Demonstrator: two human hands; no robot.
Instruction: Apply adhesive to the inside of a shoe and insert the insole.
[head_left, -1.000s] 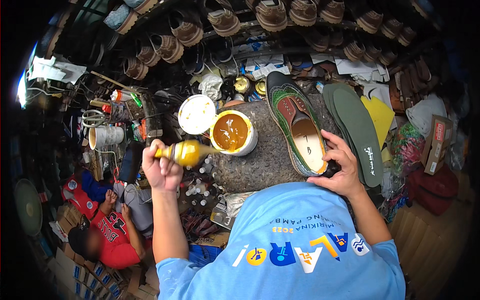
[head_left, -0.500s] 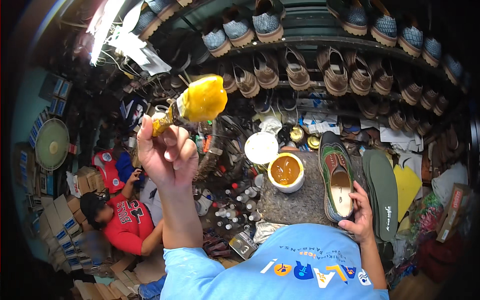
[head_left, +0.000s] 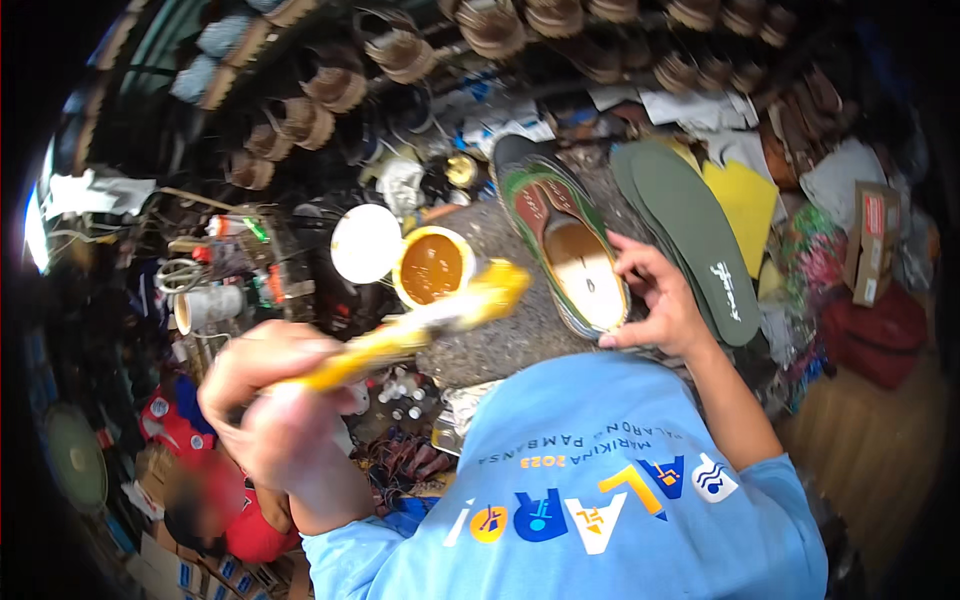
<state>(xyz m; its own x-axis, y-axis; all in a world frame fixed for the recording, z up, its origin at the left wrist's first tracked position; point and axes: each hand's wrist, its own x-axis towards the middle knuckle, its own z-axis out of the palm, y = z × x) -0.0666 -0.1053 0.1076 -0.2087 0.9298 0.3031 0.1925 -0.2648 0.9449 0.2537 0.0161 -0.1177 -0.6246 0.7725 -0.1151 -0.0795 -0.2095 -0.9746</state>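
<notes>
A blurred yellow glue-laden brush (head_left: 420,330) slants toward a green, brown-lined shoe (head_left: 560,240) lying sole-down.

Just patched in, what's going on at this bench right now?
A person is working on a shoe that lies sole-down on a rough stone slab. The right hand steadies the shoe at its heel end. The left hand grips a yellow, glue-coated brush, blurred with motion, its tip near an open tin of amber glue. A green insole lies beside the shoe. Another person in red sits below.
</notes>
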